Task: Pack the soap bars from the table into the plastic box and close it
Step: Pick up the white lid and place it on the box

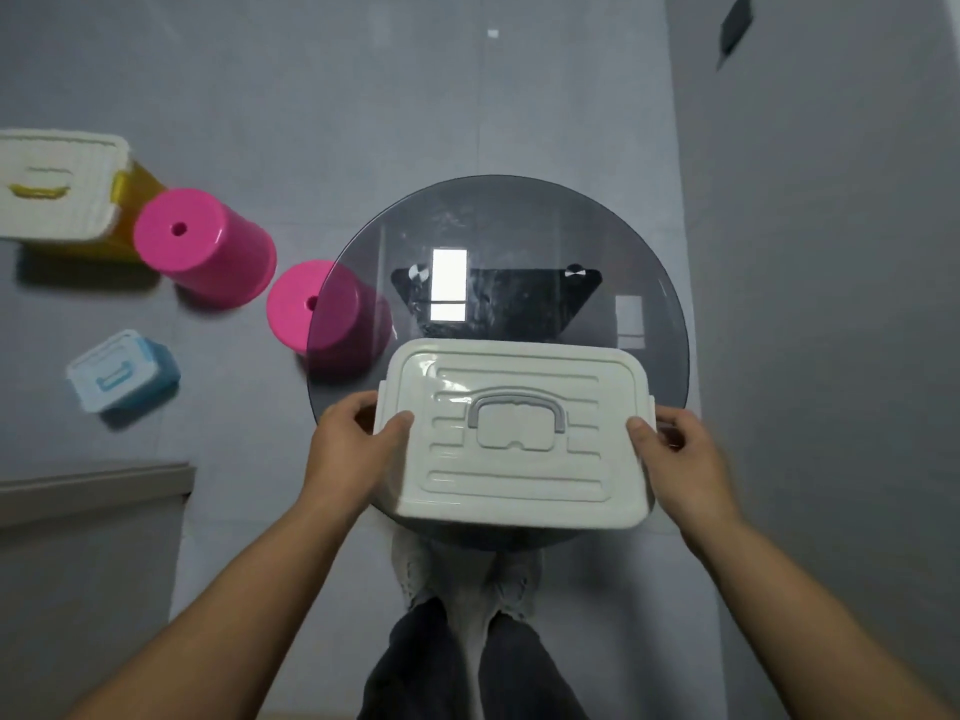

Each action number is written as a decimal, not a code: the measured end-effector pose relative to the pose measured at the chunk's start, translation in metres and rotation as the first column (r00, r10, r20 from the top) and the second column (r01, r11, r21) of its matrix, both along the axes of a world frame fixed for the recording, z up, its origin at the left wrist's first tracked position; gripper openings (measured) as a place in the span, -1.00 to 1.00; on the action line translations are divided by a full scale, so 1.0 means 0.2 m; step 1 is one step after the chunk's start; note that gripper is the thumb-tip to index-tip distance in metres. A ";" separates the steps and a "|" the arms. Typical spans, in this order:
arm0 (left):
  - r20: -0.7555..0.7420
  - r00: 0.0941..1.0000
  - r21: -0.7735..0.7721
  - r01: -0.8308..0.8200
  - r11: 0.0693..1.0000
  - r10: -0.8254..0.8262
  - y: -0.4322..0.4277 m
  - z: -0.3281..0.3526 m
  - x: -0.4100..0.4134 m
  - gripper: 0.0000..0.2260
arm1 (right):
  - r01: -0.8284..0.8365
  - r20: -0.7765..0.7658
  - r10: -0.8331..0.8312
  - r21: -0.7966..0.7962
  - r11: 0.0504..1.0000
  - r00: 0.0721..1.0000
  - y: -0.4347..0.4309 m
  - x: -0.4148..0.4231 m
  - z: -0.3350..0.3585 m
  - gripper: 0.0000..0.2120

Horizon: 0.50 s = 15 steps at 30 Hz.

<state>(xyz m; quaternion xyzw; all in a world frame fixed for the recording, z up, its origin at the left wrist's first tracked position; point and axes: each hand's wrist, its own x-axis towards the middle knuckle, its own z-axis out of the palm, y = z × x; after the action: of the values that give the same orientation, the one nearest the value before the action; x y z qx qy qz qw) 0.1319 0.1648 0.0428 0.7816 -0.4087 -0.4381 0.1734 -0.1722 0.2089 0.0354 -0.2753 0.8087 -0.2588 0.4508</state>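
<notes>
Your two forearms reach forward from the bottom of the view, and your legs and shoes show between them, under the near edge of the round glass table. Your left hand grips the left end of the white plastic box: the thumb lies on the lid and the fingers curl around the side. Your right hand grips the right end the same way, thumb on top. Between your thumbs the lid sits on the box, its grey handle lying flat in the middle. Whether the box rests on the glass or is held just above it cannot be told. Beyond your fingertips the glass is bare. Left of your left hand, on the floor, stand two pink stools, a small blue box and a yellow box with a white lid.
</notes>
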 end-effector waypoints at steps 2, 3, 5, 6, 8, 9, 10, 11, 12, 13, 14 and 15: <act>-0.008 1.000 0.017 -0.024 1.000 0.025 0.02 -0.01 0.00 -0.71 | 0.004 0.024 -0.004 0.005 1.000 1.000 0.01 0.00 0.00 -0.78; -0.010 0.999 0.027 -0.038 0.999 0.038 0.03 -0.01 0.01 -0.72 | 0.003 0.038 -0.004 0.007 1.000 0.999 0.02 0.00 0.00 -0.79; -0.023 0.998 0.036 -0.058 0.998 0.059 0.05 -0.02 0.02 -0.73 | 0.000 0.065 -0.001 0.007 1.000 0.998 0.04 0.00 0.00 -0.78; -0.032 0.997 0.044 -0.067 0.997 0.068 0.06 -0.02 0.02 -0.72 | 0.004 0.078 -0.004 0.006 1.000 0.997 0.04 0.00 -0.01 -0.78; -0.050 0.993 0.067 -0.103 0.992 0.107 0.05 -0.04 0.02 -0.72 | 0.026 0.118 -0.026 -0.002 1.000 0.993 0.05 0.01 -0.02 -0.77; -0.057 0.991 0.077 -0.117 0.990 0.122 0.04 -0.04 0.02 -0.72 | 0.049 0.149 -0.048 -0.003 0.999 0.988 0.04 0.01 -0.03 -0.77; -0.061 0.990 0.085 -0.122 0.989 0.128 0.02 -0.04 0.02 -0.72 | 0.079 0.178 -0.077 -0.001 0.997 0.981 0.04 0.02 -0.04 -0.76; -0.063 0.990 0.090 -0.123 0.988 0.129 0.01 -0.05 0.02 -0.72 | 0.104 0.197 -0.102 -0.001 0.995 0.975 0.04 0.02 -0.05 -0.75; -0.065 0.989 0.094 -0.124 0.988 0.130 0.00 -0.05 0.02 -0.73 | 0.123 0.207 -0.120 -0.001 0.992 0.971 0.05 0.02 -0.06 -0.73; -0.067 0.989 0.097 -0.126 0.987 0.133 0.00 -0.05 0.02 -0.73 | 0.133 0.213 -0.130 -0.004 0.991 0.969 0.06 0.03 -0.07 -0.71; -0.070 0.988 0.102 -0.127 0.987 0.134 0.00 -0.05 0.02 -0.72 | 0.140 0.217 -0.136 -0.006 0.990 0.967 0.07 0.04 -0.08 -0.69; -0.072 0.988 0.106 -0.128 0.986 0.136 0.01 -0.05 0.02 -0.70 | 0.143 0.220 -0.137 -0.008 0.990 0.966 0.08 0.05 -0.08 -0.68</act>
<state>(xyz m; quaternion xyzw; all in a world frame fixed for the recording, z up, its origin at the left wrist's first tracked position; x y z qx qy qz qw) 0.1361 0.1663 0.0331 0.7969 -0.3262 -0.4762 0.1784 -0.1632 0.2241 0.0188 -0.1928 0.7684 -0.3284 0.5143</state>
